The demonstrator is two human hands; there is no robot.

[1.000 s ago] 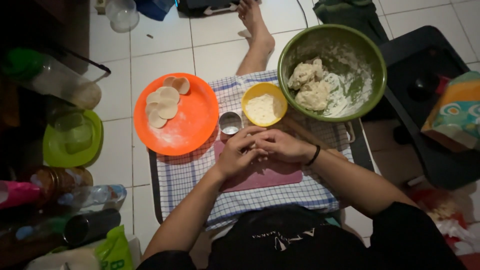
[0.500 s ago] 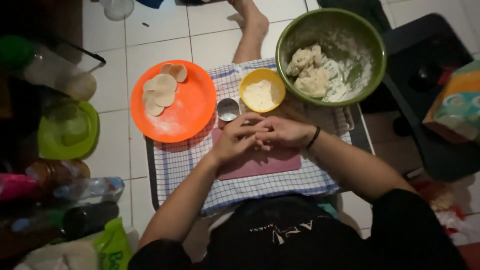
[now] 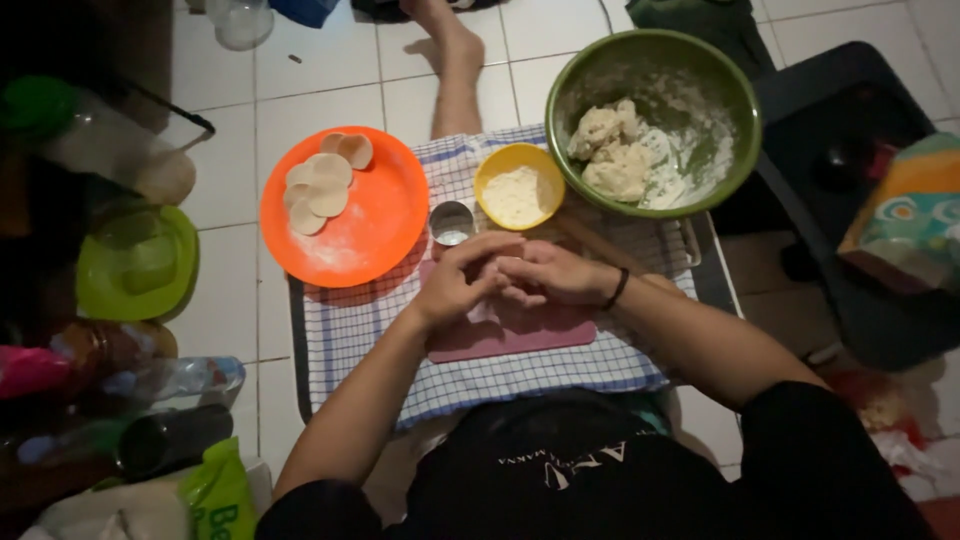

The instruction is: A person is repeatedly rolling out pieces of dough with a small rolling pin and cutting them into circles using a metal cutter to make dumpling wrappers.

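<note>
Since the earlier frames, both hands stay pressed together over the pink cutting board (image 3: pixel 510 335), with only a slight shift of the view and the fingers working closer in. Seated on a tiled floor (image 3: pixel 310 70), the person bends both forearms inward from the elbows so that the wrists meet above the board. Left hand (image 3: pixel 458 283) curls over from the left, fingers bent and closed around something small and pale that is mostly hidden; right hand (image 3: pixel 548 272), a dark band at its wrist, meets it fingertip to fingertip, also curled shut. What exactly the 2 hands pinch between them cannot be told, though a pale scrap shows just beneath them on the board.

Beneath the board lies a blue-checked cloth (image 3: pixel 520 375). Just beyond the left hand stands a small round metal cutter (image 3: pixel 451 222), and beside it a yellow bowl (image 3: pixel 519 187) of flour. A large green bowl (image 3: pixel 655 120) with lumps of dough (image 3: pixel 615 155) sits at the far right, touching the cloth's corner. To the left, an orange plate (image 3: pixel 345 205) carries several flat dough discs (image 3: pixel 320 180) near its far rim. A bare foot (image 3: pixel 455 55) stretches out past the cloth.
</note>
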